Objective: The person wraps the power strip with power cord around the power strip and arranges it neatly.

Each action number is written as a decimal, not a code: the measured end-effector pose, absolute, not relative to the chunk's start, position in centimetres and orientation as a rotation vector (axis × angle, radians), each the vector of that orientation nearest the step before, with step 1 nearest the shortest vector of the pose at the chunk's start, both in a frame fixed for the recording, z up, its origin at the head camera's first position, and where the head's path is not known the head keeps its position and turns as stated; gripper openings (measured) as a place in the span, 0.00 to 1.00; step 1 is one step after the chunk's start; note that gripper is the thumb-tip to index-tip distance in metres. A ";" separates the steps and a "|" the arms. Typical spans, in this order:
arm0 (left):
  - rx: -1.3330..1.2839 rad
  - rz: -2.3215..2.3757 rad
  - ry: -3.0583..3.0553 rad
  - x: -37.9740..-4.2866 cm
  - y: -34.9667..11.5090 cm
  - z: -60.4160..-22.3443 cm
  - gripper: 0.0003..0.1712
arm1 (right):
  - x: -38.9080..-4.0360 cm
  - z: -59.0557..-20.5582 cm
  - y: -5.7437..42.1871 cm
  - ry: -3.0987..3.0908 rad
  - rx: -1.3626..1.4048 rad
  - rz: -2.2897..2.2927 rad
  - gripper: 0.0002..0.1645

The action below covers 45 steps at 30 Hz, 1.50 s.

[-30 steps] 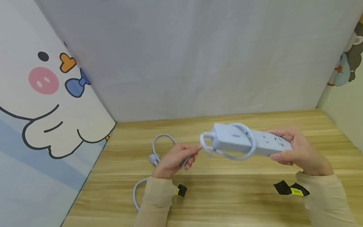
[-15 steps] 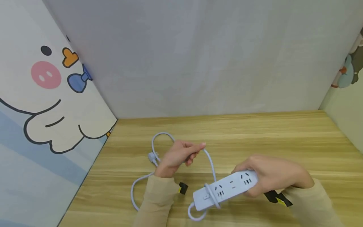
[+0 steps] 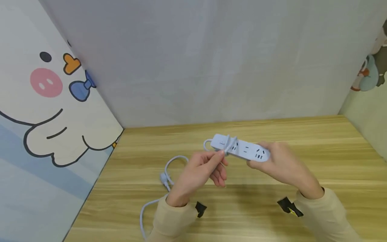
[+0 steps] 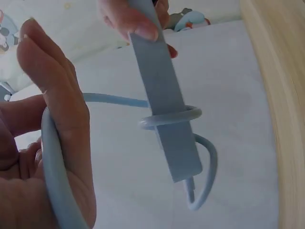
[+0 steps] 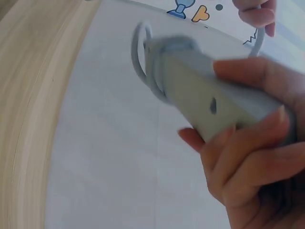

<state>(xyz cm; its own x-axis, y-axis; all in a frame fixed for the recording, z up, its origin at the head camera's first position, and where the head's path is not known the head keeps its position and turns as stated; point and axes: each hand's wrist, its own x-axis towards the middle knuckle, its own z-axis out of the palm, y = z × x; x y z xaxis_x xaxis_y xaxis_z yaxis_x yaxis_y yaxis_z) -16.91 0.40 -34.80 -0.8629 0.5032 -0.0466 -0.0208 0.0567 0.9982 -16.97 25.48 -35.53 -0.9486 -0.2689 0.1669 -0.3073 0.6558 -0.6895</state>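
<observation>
A white power strip [image 3: 246,152] is held up over the table, its sockets facing the head camera. My right hand [image 3: 284,164] grips its right end, fingers on one side and thumb on the other. The power cord [image 4: 59,176] leaves the strip's left end in a small loop and wraps round the body near the switch. My left hand [image 3: 201,171] pinches the cord between thumb and forefinger beside the strip's left part. In the left wrist view the cord runs across the palm. The right wrist view shows the strip's underside [image 5: 190,90] and my curled fingers.
The rest of the cord, with its plug [image 3: 164,179], lies in loose curves on the wooden table [image 3: 127,148] left of my left hand. A pale cloth wall [image 3: 223,67] stands behind, and a panel with a cartoon bird [image 3: 18,84] at the left.
The right hand has swung the strip down toward the front, then back up and left beside the left hand. The cord now crosses the strip in more than one turn; the left hand keeps pinching it.
</observation>
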 end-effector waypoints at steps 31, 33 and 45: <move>0.280 1.683 2.004 -20.2 -0.9 -38.6 0.31 | -18.2 -35.5 30.3 -1.698 0.555 2.415 0.18; 0.224 1.675 2.049 -20.4 -0.9 -38.8 0.34 | -18.3 -35.9 30.7 -1.683 0.661 2.434 0.20; 0.366 1.607 2.105 -21.2 -2.0 -39.5 0.28 | -18.2 -37.4 31.9 -2.022 1.303 2.332 0.32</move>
